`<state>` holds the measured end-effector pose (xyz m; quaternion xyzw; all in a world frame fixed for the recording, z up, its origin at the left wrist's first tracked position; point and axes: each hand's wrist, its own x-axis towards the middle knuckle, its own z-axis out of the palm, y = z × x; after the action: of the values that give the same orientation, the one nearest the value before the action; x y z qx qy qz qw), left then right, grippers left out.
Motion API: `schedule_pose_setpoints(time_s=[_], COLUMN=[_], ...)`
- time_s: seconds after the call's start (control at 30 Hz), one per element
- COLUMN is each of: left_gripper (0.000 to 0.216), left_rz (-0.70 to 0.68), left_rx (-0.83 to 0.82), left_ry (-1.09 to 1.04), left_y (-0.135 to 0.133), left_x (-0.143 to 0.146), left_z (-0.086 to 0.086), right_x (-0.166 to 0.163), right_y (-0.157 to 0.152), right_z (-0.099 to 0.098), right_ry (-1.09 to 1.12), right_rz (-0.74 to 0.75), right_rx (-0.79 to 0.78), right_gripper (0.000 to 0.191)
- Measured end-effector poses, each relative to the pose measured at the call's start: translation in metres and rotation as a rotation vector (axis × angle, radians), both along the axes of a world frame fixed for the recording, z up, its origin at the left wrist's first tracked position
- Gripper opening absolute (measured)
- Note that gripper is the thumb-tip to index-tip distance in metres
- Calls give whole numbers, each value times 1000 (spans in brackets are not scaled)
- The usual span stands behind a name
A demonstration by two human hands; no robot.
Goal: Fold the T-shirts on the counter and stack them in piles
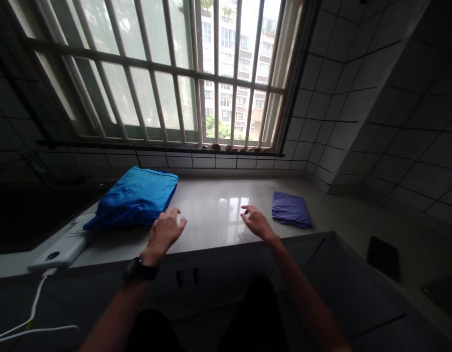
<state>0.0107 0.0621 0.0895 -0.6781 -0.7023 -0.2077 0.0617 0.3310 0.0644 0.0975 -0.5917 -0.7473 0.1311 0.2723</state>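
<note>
My left hand [166, 232], with a dark watch [139, 270] on its wrist, is held over the counter's front edge with its fingers apart and nothing in them. Just beyond it lies a folded pile of shiny blue cloth [138, 195]; whether hand and cloth touch I cannot tell. Over the middle of the counter [207, 215] my right hand [257, 222] is open, fingers loosely curved and holding nothing. To the right of that hand, a small folded purple cloth [290, 209] lies flat on the counter, apart from the fingers.
A white power strip [62, 244] with a white cable [37, 298] sits at the left, beside a dark sink [35, 210]. At the right lies a dark flat object [383, 256]. A barred window [174, 73] stands behind the counter, and cabinet doors [196, 293] are below it.
</note>
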Motion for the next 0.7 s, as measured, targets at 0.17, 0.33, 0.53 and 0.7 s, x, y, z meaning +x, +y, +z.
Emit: schedule_pose_setpoints(time_s=[0.17,0.33,0.53,0.7], left_gripper=[26,25,26,29], left_rz=[-111,-55,-11,-24], left_rx=[-99,-38,-8,-23], left_ry=[-67,-33,25,31], left_y=[-21,-22,-21,-22], left_x=[51,53,57,59], left_z=[-36,-51,-55,-56], right_x=[114,141,130,112], right_y=[11,9,19,31], right_z=[-2,-28,-27,-3], right_ry=[-230,-336,-285,-17], right_rz=[-481,-538,-510,-370], right_rx=[-175,-201,-129,-15], right_gripper=[45,47,26,27])
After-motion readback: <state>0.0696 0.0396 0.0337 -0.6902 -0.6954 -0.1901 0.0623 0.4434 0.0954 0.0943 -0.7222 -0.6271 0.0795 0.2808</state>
